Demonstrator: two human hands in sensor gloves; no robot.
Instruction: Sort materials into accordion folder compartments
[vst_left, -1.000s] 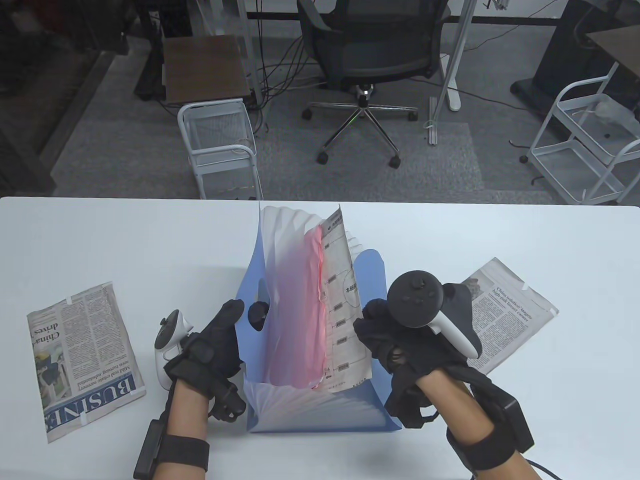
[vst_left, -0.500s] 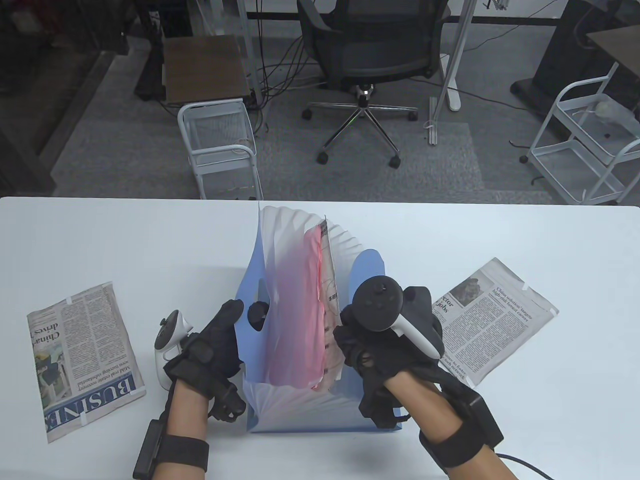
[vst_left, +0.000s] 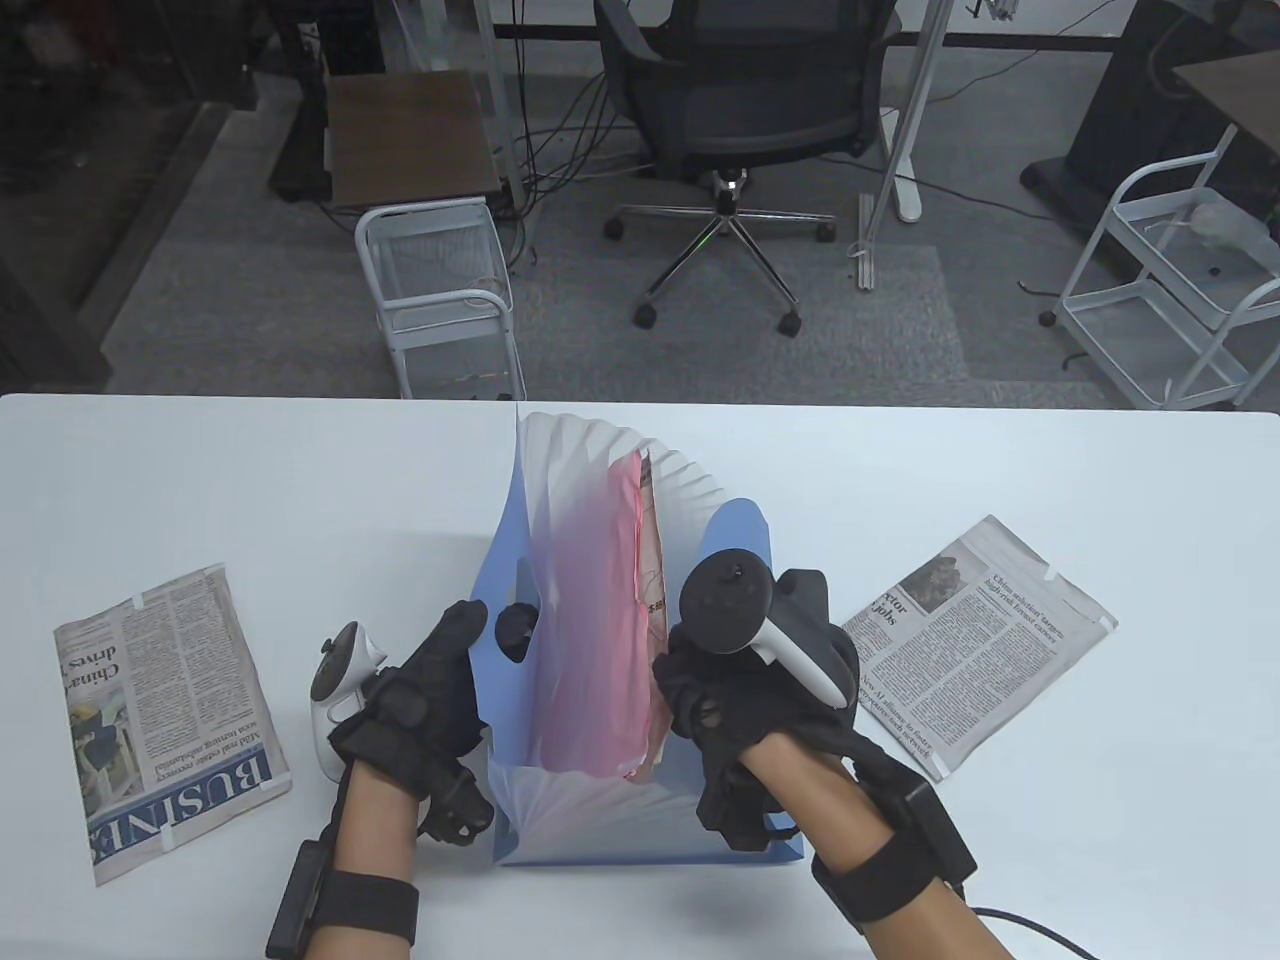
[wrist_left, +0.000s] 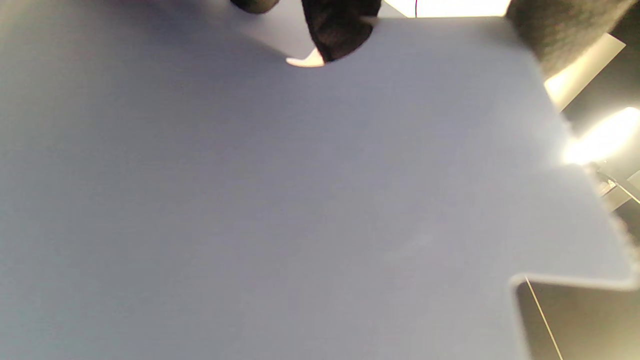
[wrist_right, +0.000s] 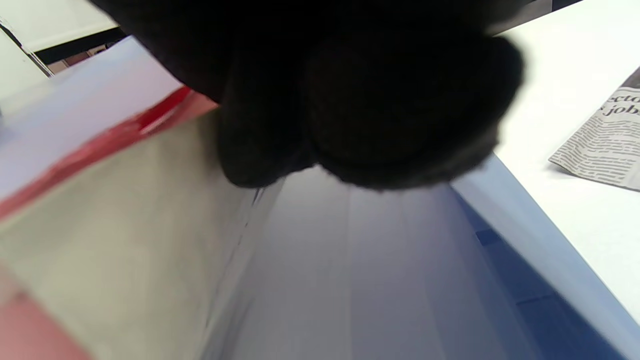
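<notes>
A blue accordion folder (vst_left: 735, 530) with translucent white pleats stands open at the table's middle. A pink sheet (vst_left: 590, 640) sits in one compartment, and a printed diagram sheet (vst_left: 656, 585) sits just to its right, sunk low. My left hand (vst_left: 490, 620) grips the folder's left cover, thumb inside at the notch; that cover (wrist_left: 300, 200) fills the left wrist view. My right hand (vst_left: 680, 690) holds the printed sheet's edge among the pleats. In the right wrist view my fingers (wrist_right: 350, 100) sit above the beige sheet (wrist_right: 125, 225) and the red one (wrist_right: 125, 135).
A folded newspaper (vst_left: 165, 720) lies left of the folder and another (vst_left: 985, 630) lies to its right, also seen in the right wrist view (wrist_right: 605, 145). The white table (vst_left: 250, 480) ends at the far edge; an office chair and wire carts stand beyond.
My right hand has moved left and down with the printed sheet, which has sunk from standing tall into the folder beside the pink sheet. The left hand has held still.
</notes>
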